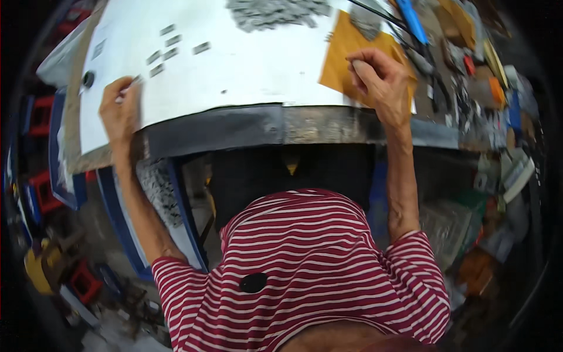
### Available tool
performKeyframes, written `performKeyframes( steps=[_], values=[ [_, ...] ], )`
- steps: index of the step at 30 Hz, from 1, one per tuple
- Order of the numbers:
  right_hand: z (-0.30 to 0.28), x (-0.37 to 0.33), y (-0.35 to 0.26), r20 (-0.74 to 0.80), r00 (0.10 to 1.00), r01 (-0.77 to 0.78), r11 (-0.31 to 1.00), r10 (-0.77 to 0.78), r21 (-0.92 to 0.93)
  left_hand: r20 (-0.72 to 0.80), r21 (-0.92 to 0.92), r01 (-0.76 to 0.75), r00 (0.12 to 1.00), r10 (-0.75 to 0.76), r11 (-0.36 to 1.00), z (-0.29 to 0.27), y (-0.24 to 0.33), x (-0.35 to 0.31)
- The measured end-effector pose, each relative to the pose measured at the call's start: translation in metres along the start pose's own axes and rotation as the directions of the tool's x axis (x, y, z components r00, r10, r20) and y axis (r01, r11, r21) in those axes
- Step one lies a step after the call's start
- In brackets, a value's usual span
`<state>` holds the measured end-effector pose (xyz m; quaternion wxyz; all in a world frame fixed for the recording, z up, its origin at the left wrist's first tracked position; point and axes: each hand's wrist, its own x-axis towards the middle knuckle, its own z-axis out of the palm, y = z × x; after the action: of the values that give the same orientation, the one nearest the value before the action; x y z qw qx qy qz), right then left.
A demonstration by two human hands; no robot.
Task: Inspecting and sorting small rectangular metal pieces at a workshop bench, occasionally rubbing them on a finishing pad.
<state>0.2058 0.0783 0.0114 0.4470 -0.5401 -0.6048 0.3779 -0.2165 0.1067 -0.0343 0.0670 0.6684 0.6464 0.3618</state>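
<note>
Left hand (120,110) is curled over the left side of the white sheet (234,76), fingers bunched, too blurry to tell if they're pinching anything. Next over, some little grey pieces (172,40) lie loose, then a grey heap (275,13) farther back. Right hand (381,82) is curled above the orange sheet (335,61), thumb near index; can't tell if it's holding something. Blue handle (412,22) lies just beyond.

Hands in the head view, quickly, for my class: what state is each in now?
Left hand: fingers curled, blurred; whether it holds anything cannot be told.
Right hand: fingers curled above the orange sheet; grip cannot be told.
</note>
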Motion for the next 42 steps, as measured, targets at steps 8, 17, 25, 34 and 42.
performKeyframes(
  steps=[8, 17, 25, 34, 42],
  values=[
    [-0.034, -0.004, 0.037, -0.046, 0.997, 0.044, 0.919, -0.068, -0.392, 0.014, -0.237, 0.207, 0.978, -0.21, 0.949, 0.011, -0.021, 0.0],
    [-0.027, -0.001, 0.044, 0.026, 0.993, 0.113, 0.847, -0.116, -0.519, 0.056, -0.368, 0.243, 0.969, -0.24, 0.898, 0.01, -0.031, -0.004],
    [-0.018, 0.0, 0.043, 0.08, 0.968, 0.235, 0.756, -0.236, -0.61, 0.064, -0.326, 0.254, 0.967, -0.247, 0.911, 0.004, -0.024, -0.004],
    [-0.019, 0.0, 0.037, 0.141, 0.944, 0.303, 0.607, -0.299, -0.735, 0.028, -0.336, 0.244, 0.968, -0.249, 0.91, 0.007, -0.005, -0.009],
    [-0.021, 0.004, 0.017, 0.224, 0.918, -0.396, 0.804, 0.328, 0.444, 0.024, -0.361, 0.234, 0.97, -0.242, 0.903, 0.005, -0.016, -0.01]
  ],
)
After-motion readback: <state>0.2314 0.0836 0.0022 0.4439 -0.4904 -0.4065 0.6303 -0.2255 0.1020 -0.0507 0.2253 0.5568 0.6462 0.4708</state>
